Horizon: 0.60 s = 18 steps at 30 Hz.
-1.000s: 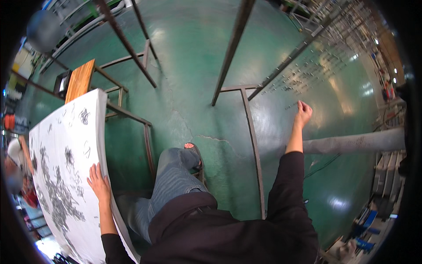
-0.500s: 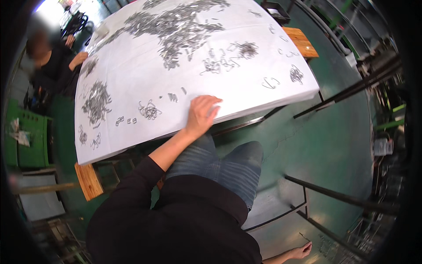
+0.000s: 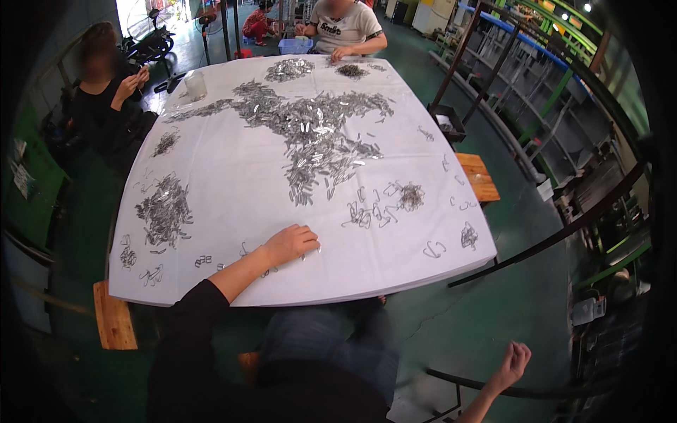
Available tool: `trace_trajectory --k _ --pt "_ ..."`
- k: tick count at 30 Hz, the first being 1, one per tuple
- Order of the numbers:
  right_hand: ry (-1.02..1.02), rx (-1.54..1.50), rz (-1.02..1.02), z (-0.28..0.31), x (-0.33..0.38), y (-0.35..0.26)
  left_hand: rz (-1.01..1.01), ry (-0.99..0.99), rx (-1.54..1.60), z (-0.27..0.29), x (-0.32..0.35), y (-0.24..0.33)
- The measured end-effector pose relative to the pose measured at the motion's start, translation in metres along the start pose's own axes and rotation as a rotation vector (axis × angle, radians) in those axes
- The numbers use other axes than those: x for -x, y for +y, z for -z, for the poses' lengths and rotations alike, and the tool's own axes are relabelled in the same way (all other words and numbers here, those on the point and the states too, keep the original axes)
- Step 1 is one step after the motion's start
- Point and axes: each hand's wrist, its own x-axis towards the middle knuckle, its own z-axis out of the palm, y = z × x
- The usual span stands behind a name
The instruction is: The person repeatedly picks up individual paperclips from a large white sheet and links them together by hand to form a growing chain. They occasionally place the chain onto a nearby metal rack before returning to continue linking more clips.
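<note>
Apparently left hand (image 3: 290, 243) rests on table (image 3: 395, 261).

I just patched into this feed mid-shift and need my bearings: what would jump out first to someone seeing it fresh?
The big white table fills the view, with a long sprawling heap of small metal pieces across its middle and a smaller pile near its left edge. The left hand rests flat on the near part of the table, while the right hand hangs low over the green floor. Two other people sit at the far side.
</note>
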Motion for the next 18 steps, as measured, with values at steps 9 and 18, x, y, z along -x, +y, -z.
trace_trajectory --k 9,18 --pt "-0.35 -0.304 0.163 -0.127 -0.044 -0.137 -0.032 -0.035 -0.097 -0.005 -0.015 0.001" --pt "-0.585 -0.499 0.303 -0.208 -0.034 -0.222 0.445 0.161 0.015 -0.004 -0.05 0.013"
